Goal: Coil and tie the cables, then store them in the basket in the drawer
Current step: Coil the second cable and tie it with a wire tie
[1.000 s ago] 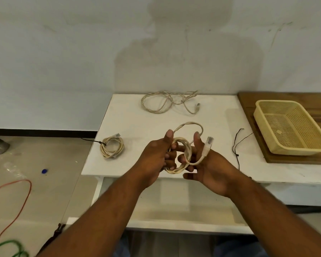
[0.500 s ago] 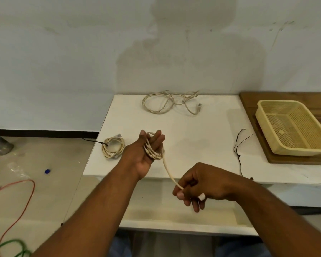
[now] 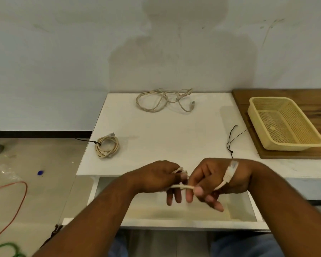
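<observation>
Pale painted wall (image 3: 63,62), stained, behind everything. White flat-topped table (image 3: 165,138), set against that wall. White drawer (image 3: 174,216), pulled open beneath the table's front edge, interior pale. Brown wooden board (image 3: 304,101), lying along the table's right side. Yellow plastic mesh basket (image 3: 267,145), rectangular, standing on the wooden board, well apart from the drawer. Left hand (image 3: 156,178), above the drawer's front, fingers curled round a small bundle of the held beige cable (image 3: 182,186); most of the bundle is hidden inside the fist. Right hand (image 3: 217,180), just beside the left, pinching a short straight run of the same cable between thumb and fingers; the two hands nearly touch. Loose beige cable (image 3: 161,101), uncoiled, sprawled in open loops at the back of the table near the wall. Coiled beige cable (image 3: 107,146), a tidy ring bound with a dark tie, lying at the table's left edge. Thin black string (image 3: 232,140), lying on the table between the hands and the board. Red cable (image 3: 17,201) and green cable (image 3: 6,247), on the tiled floor at the left. Clear plastic plug (image 3: 233,166), the end of the held cable, lying over the back of the right hand near the wrist. Small blue scrap (image 3: 40,172), on the floor; what it is cannot be told.
</observation>
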